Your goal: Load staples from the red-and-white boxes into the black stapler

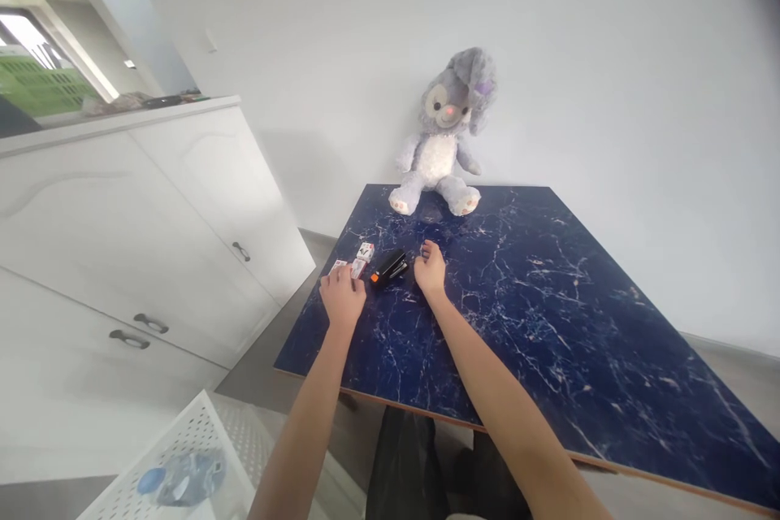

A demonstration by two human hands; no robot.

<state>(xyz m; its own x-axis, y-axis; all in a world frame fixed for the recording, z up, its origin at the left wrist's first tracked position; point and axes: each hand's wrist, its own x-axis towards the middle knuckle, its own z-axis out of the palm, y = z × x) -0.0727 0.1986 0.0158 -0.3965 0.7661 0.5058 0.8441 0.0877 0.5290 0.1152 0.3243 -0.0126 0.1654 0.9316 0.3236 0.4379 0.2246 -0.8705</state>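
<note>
On the dark blue marbled table [548, 301] lies a black stapler with an orange end [388, 267]. Just left of it are small white and red boxes [361, 260]. My left hand [342, 295] rests on the table with its fingertips on the nearest small box; the fingers are curled over it. To the right of the stapler my right hand [431, 268] lies palm down, fingers bent and close together, and I see nothing in it.
A grey and white plush rabbit [444, 138] sits against the wall at the table's far edge. White cabinets with drawer handles [183, 244] stand to the left. A white perforated basket [183, 471] sits low at the left, by my knees.
</note>
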